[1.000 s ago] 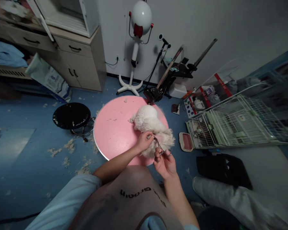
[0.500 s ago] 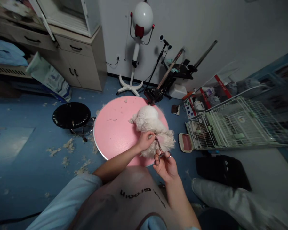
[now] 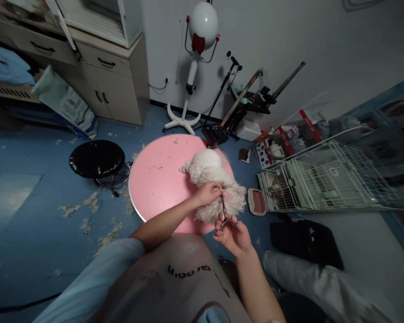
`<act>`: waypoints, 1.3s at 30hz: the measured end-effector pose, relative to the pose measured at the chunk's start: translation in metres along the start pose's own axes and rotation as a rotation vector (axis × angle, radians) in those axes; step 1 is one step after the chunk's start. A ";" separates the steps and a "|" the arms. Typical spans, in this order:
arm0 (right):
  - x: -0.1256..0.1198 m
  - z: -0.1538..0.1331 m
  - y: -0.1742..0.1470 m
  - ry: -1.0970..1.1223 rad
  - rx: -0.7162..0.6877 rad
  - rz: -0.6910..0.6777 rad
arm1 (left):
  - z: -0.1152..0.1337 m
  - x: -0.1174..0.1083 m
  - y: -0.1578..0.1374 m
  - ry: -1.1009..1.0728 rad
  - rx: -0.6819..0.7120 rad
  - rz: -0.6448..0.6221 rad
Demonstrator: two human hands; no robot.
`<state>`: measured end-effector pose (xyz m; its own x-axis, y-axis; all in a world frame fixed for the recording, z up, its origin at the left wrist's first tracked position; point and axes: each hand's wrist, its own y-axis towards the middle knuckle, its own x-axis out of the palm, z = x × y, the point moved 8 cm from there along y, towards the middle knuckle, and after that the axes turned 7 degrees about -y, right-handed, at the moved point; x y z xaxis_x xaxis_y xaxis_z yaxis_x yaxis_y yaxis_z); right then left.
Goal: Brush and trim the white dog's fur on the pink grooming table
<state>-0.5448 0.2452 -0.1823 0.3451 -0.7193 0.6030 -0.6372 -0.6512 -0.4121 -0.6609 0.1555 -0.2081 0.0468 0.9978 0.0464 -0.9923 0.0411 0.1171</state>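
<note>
A white, curly-coated dog (image 3: 207, 167) is on the round pink table (image 3: 155, 193), with pinkish skin showing through its coat on the side nearer me. My left hand (image 3: 208, 194) rests against that part of the dog, thumb and fingertips pinched together. What lies in the pinch is too small to make out. In my right hand (image 3: 234, 235) are metal scissors (image 3: 223, 206), fingers through the loops. Their blades point away from me and reach the coat right beside my left fingertips.
A black stool (image 3: 97, 158) stands left of the table, with fur clumps (image 3: 109, 237) on the floor. Behind are a white stand dryer (image 3: 204, 24) and a cabinet (image 3: 109, 89). To the right are a wire cage (image 3: 318, 179), a shallow tray (image 3: 256, 202) and someone's trousered leg (image 3: 299, 271).
My left fingertips have moved slightly right along the dog's coat. The scissors stay in my right hand with their blades by those fingertips. The whole view has shifted a little.
</note>
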 end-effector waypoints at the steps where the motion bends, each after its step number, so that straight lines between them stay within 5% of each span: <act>1: -0.001 0.000 0.002 0.008 0.014 0.001 | 0.002 0.000 0.000 -0.005 -0.003 0.001; 16: -0.001 0.000 0.003 -0.010 -0.002 0.018 | 0.001 -0.001 0.002 -0.014 -0.018 -0.003; 22: 0.002 -0.005 -0.013 -0.084 -0.126 0.014 | 0.002 -0.001 0.001 0.008 -0.016 -0.022; 39: -0.014 0.002 -0.022 -0.189 0.012 -0.057 | 0.002 0.000 -0.002 0.032 -0.025 -0.046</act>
<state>-0.5344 0.2696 -0.1832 0.5049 -0.7128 0.4869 -0.6047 -0.6945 -0.3898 -0.6584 0.1556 -0.2067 0.0895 0.9959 0.0095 -0.9917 0.0882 0.0940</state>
